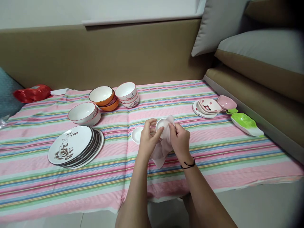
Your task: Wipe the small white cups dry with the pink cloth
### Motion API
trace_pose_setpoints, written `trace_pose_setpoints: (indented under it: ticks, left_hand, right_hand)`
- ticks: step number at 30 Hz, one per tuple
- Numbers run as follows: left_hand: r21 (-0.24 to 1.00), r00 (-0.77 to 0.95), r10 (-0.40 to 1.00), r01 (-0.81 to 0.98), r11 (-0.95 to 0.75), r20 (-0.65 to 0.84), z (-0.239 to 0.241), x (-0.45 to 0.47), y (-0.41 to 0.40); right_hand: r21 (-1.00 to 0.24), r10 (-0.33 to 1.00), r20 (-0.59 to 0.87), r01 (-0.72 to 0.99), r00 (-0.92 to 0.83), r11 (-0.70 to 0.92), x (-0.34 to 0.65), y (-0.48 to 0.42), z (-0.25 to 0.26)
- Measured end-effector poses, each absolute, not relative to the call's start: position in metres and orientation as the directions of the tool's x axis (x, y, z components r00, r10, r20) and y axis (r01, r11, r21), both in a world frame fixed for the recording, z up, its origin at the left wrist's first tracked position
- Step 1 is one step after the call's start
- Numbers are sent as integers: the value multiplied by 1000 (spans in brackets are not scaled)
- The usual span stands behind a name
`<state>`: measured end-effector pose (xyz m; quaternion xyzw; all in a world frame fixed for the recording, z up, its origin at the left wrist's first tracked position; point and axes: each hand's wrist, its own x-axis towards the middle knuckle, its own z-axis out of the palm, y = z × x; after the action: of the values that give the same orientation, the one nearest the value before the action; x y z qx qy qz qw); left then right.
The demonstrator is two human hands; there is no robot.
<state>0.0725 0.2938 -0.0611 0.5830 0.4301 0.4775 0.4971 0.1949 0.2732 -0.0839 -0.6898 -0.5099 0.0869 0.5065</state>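
Observation:
My left hand [149, 137] grips a small white dish [161, 124], lifted just above the table, fingers curled around its rim. My right hand [180, 139] presses a pale pink cloth [163, 148] against that dish, fingers closed on the fabric. The cloth hangs down between both wrists. A second small white dish [137, 134] lies on the striped tablecloth [213, 145] just left of my left hand.
A stack of flowered plates [74, 145] lies at the left. Behind it stand a white bowl [84, 113], orange bowls [103, 97] and stacked white bowls [127, 94]. Small pink dishes [209, 107] and a green leaf dish [245, 123] are at the right. Sofa cushions rise behind.

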Motion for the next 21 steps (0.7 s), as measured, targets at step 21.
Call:
trace_pose_setpoints:
  ticks: [21]
  left_hand:
    - [878, 51, 953, 376, -297, 300, -68, 70, 297]
  right_hand:
    - [-935, 883, 265, 326, 387, 137, 192, 276, -84]
